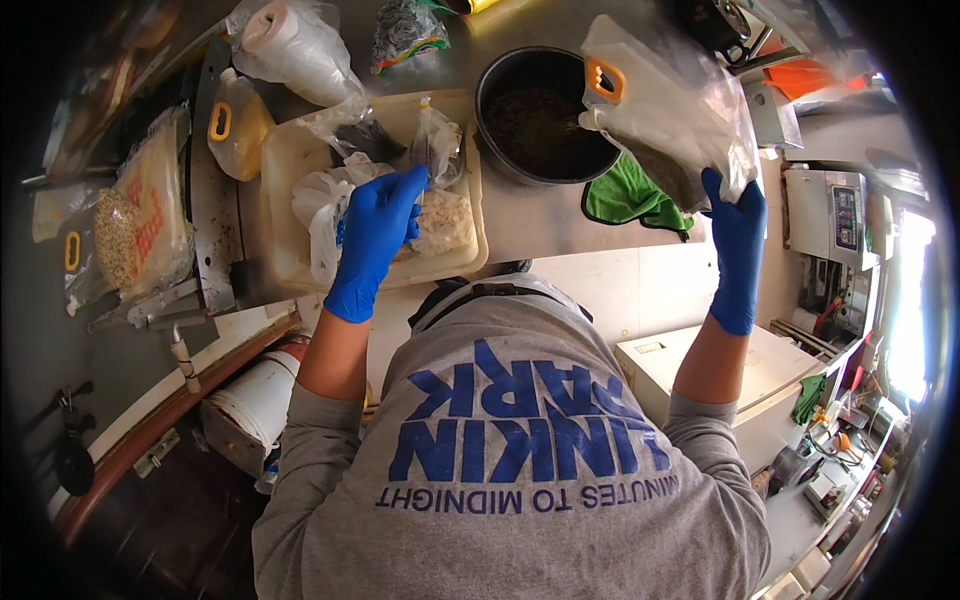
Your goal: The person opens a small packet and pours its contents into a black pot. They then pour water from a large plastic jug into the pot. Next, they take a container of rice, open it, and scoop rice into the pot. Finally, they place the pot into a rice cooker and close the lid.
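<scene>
My right hand (733, 217), in a blue glove, grips the bottom corner of a clear plastic spout bag (667, 94) with a yellow handle. Dark grey contents show along the bag's lower side. Its spout points over the rim of a black round pot (536, 112), which holds something dark. My left hand (379, 232), gloved in blue too, hovers over a cream plastic tub (281, 255). Its fingers are curled, and nothing shows in them. Beside it in the tub lie a white plastic bag (319, 206), a bag of pale pieces (446, 221) and a knotted clear bag (436, 142).
A green cloth (637, 196) lies by the pot. Toward the left stand a jug of yellow liquid (241, 124), a plastic bag roll (296, 49) and a bag of grain (116, 232). A pack of steel-wool scourers (407, 34) lies behind. A white chest (712, 367) stands right.
</scene>
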### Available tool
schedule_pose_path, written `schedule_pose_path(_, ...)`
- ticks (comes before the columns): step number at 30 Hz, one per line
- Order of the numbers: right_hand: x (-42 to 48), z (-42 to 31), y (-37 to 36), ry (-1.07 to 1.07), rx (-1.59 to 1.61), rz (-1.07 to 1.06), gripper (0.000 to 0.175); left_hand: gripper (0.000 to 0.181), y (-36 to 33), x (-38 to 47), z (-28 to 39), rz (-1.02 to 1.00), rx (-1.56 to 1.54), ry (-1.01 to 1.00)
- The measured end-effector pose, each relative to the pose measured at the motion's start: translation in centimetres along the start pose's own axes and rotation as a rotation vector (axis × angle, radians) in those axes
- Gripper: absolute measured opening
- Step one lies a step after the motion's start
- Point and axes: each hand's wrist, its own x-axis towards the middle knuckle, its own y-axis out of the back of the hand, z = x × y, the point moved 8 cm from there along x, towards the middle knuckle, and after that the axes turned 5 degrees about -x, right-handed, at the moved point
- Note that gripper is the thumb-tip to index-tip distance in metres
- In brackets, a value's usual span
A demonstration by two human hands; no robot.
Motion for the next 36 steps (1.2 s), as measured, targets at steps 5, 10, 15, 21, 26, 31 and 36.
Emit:
schedule_pose_path(5,-0.7,2.7,-0.4,-0.089,0.245,-0.006,0.040,0.036,-0.4,0.1,0.2,-0.014,-0.002,0.005)
schedule_pose_path(10,-0.8,5.5,-1.8,-0.190,0.618,-0.116,0.036,0.036,-1.5,0.2,0.7,-0.031,0.023,-0.003)
schedule_pose_path(15,-1.9,9.7,-4.2,-0.435,0.890,-0.140,0.044,0.035,-2.5,0.4,0.9,-0.044,0.073,-0.021)
schedule_pose_path(21,-3.3,14.6,-9.9,-0.634,1.417,-0.235,0.046,0.031,-4.3,0.4,1.2,-0.082,0.008,-0.064)
schedule_pose_path(26,-4.9,11.1,-15.3,-0.562,1.649,-0.385,0.038,0.028,-7.1,-0.3,4.0,-0.125,-0.058,-0.222)
schedule_pose_path(31,-5.8,3.7,-17.3,-0.597,1.682,-0.588,0.045,0.031,-7.8,-1.6,8.9,-0.116,-0.225,-0.442)
schedule_pose_path(36,-4.6,-0.7,-15.7,-0.437,1.539,-0.621,0.046,0.038,-6.1,-3.3,10.8,-0.056,-0.178,-0.564)
